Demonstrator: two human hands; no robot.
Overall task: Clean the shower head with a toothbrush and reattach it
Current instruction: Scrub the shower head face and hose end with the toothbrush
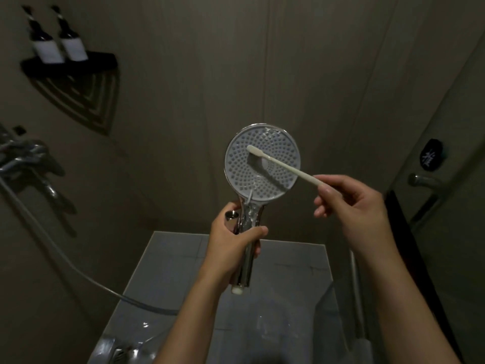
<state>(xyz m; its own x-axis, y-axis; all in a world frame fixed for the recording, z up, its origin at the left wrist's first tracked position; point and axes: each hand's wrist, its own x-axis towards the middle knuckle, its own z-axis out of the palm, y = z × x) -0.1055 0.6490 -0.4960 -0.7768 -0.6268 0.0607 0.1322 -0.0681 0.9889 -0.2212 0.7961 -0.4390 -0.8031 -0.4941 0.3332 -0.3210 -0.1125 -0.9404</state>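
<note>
A round chrome shower head (244, 177) with a pale grey nozzle face points toward me, detached from its hose. My left hand (233, 237) grips its chrome handle, with a small threaded metal nut (231, 214) tucked against the fingers. My right hand (351, 203) pinches the end of a white toothbrush (286, 165). The brush head rests bristles-down on the upper middle of the nozzle face. The face looks wet.
The shower hose (60, 256) runs from the mixer tap (29, 158) at the left down toward the tiled floor (170, 271). Two dark bottles (59, 38) stand on a corner shelf at upper left. A door handle (425, 181) is at the right.
</note>
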